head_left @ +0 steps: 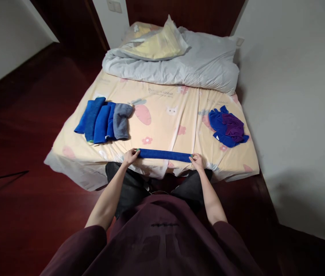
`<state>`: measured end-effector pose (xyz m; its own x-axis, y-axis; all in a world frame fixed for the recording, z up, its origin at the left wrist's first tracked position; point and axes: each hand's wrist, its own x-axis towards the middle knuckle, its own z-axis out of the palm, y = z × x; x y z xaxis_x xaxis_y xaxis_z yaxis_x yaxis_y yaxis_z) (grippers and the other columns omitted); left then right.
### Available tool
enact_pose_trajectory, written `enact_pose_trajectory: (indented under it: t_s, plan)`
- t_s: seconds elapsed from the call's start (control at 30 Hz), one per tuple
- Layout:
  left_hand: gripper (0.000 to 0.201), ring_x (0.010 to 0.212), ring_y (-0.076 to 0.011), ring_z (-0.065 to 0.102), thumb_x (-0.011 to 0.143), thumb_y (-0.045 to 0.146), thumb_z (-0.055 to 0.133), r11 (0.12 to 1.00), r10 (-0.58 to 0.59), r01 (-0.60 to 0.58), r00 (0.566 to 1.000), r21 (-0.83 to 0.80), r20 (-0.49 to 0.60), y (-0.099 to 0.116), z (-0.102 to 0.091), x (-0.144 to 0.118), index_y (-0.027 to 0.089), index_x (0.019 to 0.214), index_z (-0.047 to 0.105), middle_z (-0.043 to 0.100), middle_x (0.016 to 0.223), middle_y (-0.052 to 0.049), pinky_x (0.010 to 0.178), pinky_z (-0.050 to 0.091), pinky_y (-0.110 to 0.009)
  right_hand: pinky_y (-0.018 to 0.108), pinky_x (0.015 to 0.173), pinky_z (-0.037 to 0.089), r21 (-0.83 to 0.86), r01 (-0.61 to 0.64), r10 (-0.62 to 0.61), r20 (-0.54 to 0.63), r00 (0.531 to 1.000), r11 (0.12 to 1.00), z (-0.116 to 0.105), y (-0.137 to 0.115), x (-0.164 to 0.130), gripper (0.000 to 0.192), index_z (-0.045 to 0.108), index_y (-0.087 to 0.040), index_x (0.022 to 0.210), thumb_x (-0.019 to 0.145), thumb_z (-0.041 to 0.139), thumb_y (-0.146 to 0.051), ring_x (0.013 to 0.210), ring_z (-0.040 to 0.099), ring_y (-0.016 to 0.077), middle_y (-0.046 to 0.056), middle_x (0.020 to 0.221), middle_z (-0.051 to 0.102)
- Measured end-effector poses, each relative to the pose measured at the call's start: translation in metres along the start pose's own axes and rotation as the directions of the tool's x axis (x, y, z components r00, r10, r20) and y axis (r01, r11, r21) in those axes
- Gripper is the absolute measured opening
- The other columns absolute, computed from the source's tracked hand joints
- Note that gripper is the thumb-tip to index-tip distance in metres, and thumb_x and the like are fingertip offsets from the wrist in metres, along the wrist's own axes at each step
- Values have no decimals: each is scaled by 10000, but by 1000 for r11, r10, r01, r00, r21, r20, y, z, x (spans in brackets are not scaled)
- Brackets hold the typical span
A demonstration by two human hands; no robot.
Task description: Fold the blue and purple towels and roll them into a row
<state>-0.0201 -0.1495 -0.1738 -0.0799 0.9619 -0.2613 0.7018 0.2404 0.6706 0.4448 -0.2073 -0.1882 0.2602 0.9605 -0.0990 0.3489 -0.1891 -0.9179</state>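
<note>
A blue towel (164,154), folded into a long narrow strip, stretches straight between my hands at the bed's near edge. My left hand (130,156) pinches its left end, where a bit of green shows. The right end is held between the fingers of my right hand (197,161). To the left lies a row of folded blue towels (101,122), with a grey folded towel (121,122) at its right side. A loose heap of blue cloths (219,122) rests on the right, with a crumpled purple cloth (233,128) on top.
The bed (162,111) has a cream patterned sheet under a thin translucent cover. A pale quilt (168,71) and a yellow-lined pillow or cover (162,44) lie at the far end. A white wall (297,96) stands close on the right; dark red floor (36,153) spreads left.
</note>
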Motion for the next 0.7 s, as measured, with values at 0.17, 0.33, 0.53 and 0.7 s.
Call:
enact_pose_trajectory:
  t_s: [0.17,0.33,0.53,0.7]
  plan:
    - [318,977,-290,721,862,467,606,999,-44,44,997,0,-57,10,-2,-5,206,1029,676,767,927,-96,868,508,-345,374,725,568,-194,30,-31,-1,1000,981,-1,-11,-2,351,632,-202,1018,762,700,-433,725,692,241,47,748,710]
    - [323,935,-291,707,855,395,596,990,-132,111,935,-82,-329,15,6,-41,170,1083,631,731,926,-120,877,526,-392,465,1035,474,-512,235,-283,-17,959,826,10,-39,-12,355,640,-172,1227,900,564,-288,1186,602,292,171,1240,659]
    - [201,782,-228,723,876,343,669,621,-294,374,926,-689,238,50,55,-78,144,898,657,743,904,-130,782,588,-362,508,1216,257,-596,436,-379,228,897,674,40,-60,-32,477,537,-213,1462,1048,334,-337,1491,334,283,112,1589,432]
    - [209,768,-193,728,875,310,732,220,-380,401,875,-889,300,68,69,-63,152,807,614,707,777,-98,805,633,-334,524,1270,121,-637,432,-301,310,902,638,44,-40,-46,564,368,-186,1583,1040,329,-335,1565,199,259,105,1671,279]
